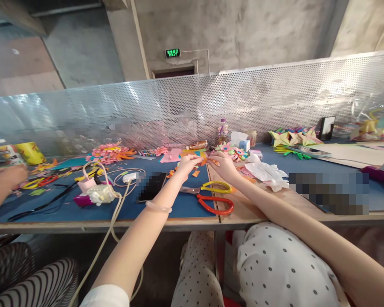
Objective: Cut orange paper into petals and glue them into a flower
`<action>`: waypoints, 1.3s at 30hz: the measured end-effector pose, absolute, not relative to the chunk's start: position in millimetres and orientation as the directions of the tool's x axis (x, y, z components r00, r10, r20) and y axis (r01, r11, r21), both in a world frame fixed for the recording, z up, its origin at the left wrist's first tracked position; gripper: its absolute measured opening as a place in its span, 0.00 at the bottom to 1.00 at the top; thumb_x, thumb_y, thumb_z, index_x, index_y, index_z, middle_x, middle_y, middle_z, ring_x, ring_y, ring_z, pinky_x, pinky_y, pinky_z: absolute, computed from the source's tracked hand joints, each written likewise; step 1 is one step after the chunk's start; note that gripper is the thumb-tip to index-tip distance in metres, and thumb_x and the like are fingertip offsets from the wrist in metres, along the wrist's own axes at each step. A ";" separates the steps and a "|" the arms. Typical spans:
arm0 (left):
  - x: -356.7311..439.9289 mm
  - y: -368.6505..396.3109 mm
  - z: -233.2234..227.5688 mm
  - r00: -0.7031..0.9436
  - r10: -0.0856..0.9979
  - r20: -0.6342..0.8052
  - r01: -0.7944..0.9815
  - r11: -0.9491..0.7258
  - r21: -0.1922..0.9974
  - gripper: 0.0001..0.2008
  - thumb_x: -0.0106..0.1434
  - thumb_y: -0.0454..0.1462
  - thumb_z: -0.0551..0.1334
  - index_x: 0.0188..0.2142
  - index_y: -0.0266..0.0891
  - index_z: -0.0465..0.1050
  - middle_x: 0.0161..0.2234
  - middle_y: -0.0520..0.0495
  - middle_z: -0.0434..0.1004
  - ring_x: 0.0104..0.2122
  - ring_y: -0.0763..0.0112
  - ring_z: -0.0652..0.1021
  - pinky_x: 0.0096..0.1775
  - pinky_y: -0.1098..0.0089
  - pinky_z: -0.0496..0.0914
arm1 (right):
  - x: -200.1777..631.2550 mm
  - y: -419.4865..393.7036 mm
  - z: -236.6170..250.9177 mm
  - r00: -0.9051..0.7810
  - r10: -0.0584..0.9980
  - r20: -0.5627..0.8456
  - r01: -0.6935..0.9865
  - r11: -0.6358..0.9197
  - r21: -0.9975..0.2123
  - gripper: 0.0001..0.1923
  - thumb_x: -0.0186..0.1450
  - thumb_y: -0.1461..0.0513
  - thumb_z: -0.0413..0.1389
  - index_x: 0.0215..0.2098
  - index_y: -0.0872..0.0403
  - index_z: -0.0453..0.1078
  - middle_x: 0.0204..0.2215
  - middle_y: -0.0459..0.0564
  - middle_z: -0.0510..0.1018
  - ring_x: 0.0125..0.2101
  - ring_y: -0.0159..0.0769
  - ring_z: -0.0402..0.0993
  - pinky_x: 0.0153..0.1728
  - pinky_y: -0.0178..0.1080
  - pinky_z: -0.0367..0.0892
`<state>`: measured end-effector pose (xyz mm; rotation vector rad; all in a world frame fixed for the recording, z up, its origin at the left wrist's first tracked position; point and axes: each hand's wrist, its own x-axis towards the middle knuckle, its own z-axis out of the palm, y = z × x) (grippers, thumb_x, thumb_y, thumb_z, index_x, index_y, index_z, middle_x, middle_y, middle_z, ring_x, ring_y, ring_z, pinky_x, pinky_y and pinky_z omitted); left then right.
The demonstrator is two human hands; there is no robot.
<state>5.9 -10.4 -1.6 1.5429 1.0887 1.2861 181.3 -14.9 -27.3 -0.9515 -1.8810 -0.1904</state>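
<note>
My left hand [188, 164] and my right hand [223, 163] meet over the blue table top [185, 204], both pinching a small orange paper piece [205, 161] between the fingertips. A clear bangle rings my left wrist. Just below the hands lie two pairs of scissors, one with yellow handles [215, 186] and one with red handles [216, 204]. Small orange scraps [196, 173] lie beside my left hand.
A phone [151, 186] and a white charger with cable [100, 192] lie to the left. Paper flowers [110, 152], crumpled white tissue [265, 172] and folded paper shapes [292, 137] lie about. Another person's hand [9, 175] works at far left. A perforated metal screen [192, 106] backs the table.
</note>
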 end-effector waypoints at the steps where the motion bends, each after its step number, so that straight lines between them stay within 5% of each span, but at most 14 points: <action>1: 6.4 -10.9 -1.7 0.090 0.959 0.270 0.111 -0.279 0.954 0.11 0.49 0.39 0.67 0.32 0.36 0.78 0.33 0.43 0.79 0.32 0.68 0.77 0.31 0.71 0.67 | 181.1 -15.5 -27.8 -0.228 0.514 0.827 0.702 0.675 -0.226 0.11 0.65 0.59 0.53 0.40 0.50 0.77 0.41 0.53 0.76 0.44 0.45 0.69 0.47 0.49 0.61; 8: 10.5 -18.0 2.6 0.091 0.951 0.295 0.148 -0.305 0.941 0.12 0.50 0.41 0.66 0.32 0.35 0.78 0.32 0.42 0.79 0.32 0.67 0.76 0.31 0.70 0.67 | 178.4 -22.5 -25.9 -0.288 0.425 0.858 0.750 0.658 -0.074 0.12 0.66 0.62 0.51 0.41 0.52 0.76 0.39 0.54 0.76 0.42 0.45 0.67 0.45 0.47 0.62; 18: 15.9 -25.6 4.5 0.145 0.934 0.327 0.185 -0.350 0.918 0.10 0.51 0.41 0.65 0.29 0.36 0.77 0.31 0.43 0.79 0.34 0.65 0.76 0.32 0.69 0.67 | 177.0 -18.7 -27.1 -0.148 0.475 0.867 0.731 0.644 -0.228 0.07 0.63 0.62 0.53 0.30 0.53 0.72 0.30 0.52 0.72 0.38 0.44 0.67 0.42 0.45 0.63; 39: 16.4 -20.9 3.8 0.183 0.934 0.308 -0.130 -0.287 0.949 0.05 0.48 0.36 0.66 0.26 0.36 0.75 0.28 0.47 0.76 0.29 0.73 0.73 0.32 0.71 0.63 | 181.2 -29.5 -22.4 -0.445 0.238 0.863 0.800 0.540 0.264 0.11 0.67 0.65 0.48 0.40 0.56 0.72 0.36 0.54 0.74 0.39 0.42 0.65 0.38 0.42 0.60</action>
